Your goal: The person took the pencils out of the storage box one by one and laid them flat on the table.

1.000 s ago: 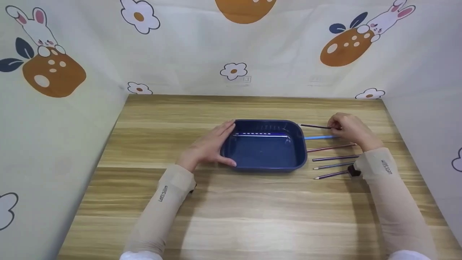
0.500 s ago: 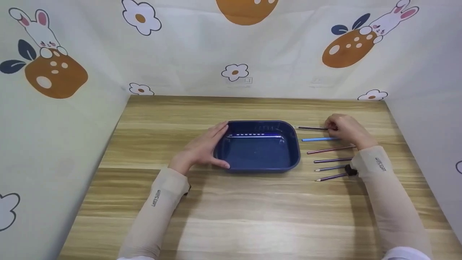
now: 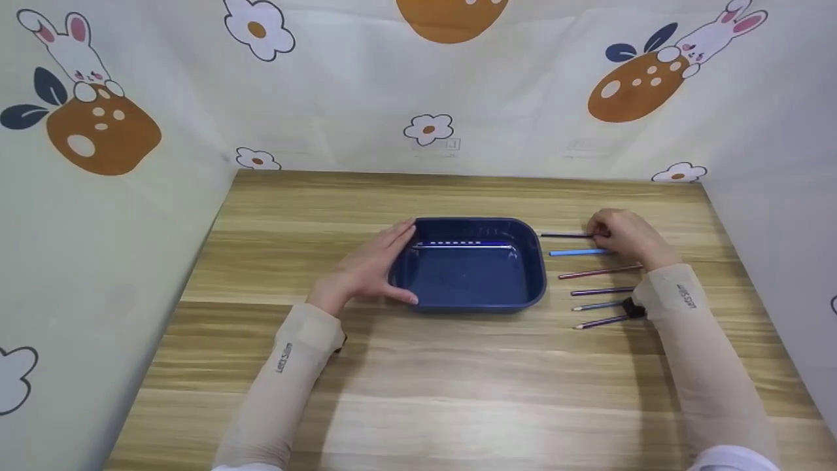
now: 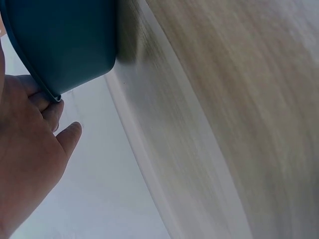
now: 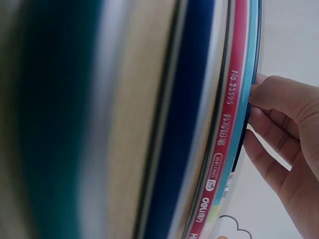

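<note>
A dark blue plastic box (image 3: 467, 275) sits mid-table. My left hand (image 3: 369, 268) grips its left end, thumb at the near corner and fingers along the far one. In the left wrist view, fingertips bend against the rim of the box (image 4: 65, 50). My right hand (image 3: 624, 237) pinches a dark pencil (image 3: 565, 235), the farthest of a row right of the box. In the right wrist view, thumb and fingers of the right hand (image 5: 289, 134) meet at that pencil's edge. Inside the box, along its far side, lies a blue pencil with white dashes (image 3: 458, 243).
Nearer than the held pencil lie a bright blue pencil (image 3: 579, 252), a red one (image 3: 598, 271), a purple one (image 3: 601, 291) and others, roughly parallel. The right forearm covers their right ends. Patterned cloth walls (image 3: 353, 91) bound the wooden table (image 3: 458, 392).
The box has shifted left with my left hand, away from the pencil ends it overlapped. My right hand has moved slightly left with the dark pencil.
</note>
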A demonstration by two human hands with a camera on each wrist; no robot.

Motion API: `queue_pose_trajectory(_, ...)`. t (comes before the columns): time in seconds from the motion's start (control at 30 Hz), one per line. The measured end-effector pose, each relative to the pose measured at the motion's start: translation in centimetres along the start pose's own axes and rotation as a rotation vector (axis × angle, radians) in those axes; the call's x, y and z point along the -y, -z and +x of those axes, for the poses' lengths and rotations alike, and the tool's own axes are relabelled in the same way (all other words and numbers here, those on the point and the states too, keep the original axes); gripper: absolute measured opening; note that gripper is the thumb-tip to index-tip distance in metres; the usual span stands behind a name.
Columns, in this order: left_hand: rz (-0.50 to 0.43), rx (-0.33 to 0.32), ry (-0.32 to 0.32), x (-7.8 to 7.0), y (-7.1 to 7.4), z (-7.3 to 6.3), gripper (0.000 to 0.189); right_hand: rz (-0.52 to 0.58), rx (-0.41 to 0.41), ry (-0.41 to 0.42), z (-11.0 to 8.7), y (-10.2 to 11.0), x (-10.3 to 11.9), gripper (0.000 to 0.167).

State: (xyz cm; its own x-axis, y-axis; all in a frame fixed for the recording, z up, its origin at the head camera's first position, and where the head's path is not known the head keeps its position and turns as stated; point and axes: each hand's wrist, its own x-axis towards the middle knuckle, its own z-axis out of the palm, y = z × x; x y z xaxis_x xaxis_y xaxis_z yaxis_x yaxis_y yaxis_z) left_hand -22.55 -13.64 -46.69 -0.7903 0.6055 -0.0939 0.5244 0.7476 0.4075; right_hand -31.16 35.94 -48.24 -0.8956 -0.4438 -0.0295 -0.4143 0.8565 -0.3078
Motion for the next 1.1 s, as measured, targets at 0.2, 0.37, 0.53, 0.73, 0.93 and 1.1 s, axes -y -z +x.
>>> queue_pose_trajectory(0.2, -0.008, 0.008, 0.012, -0.1, 0.0, 0.0, 0.132, 0.020, 0.009, -0.020, -0.2, 0.2, 0.1, 0.017)
queue_pose_trajectory(0.37, -0.007, -0.003, 0.002, 0.0, -0.1, 0.0, 0.132, 0.056, -0.014, -0.023, -0.5, 0.2, 0.1, 0.015)
queue_pose_trajectory(0.53, 0.004, -0.007, -0.004, 0.1, -0.2, 0.0, 0.132, 0.105, -0.019, -0.042, -0.7, 0.2, 0.3, 0.014)
queue_pose_trajectory(0.73, -0.006, -0.001, -0.002, 0.1, -0.3, -0.1, 0.132, 0.146, -0.043, -0.037, -0.8, 0.3, 0.8, 0.015)
queue_pose_trajectory(0.93, -0.019, -0.011, -0.010, 0.1, -0.2, -0.1, 0.131, 0.173, -0.074, -0.011, -1.0, 0.6, 1.5, 0.014)
queue_pose_trajectory(1.1, -0.026, -0.012, -0.005, 0.0, -0.2, -0.1, 0.131, 0.192, -0.084, -0.007, -1.1, 0.8, 2.2, 0.014)
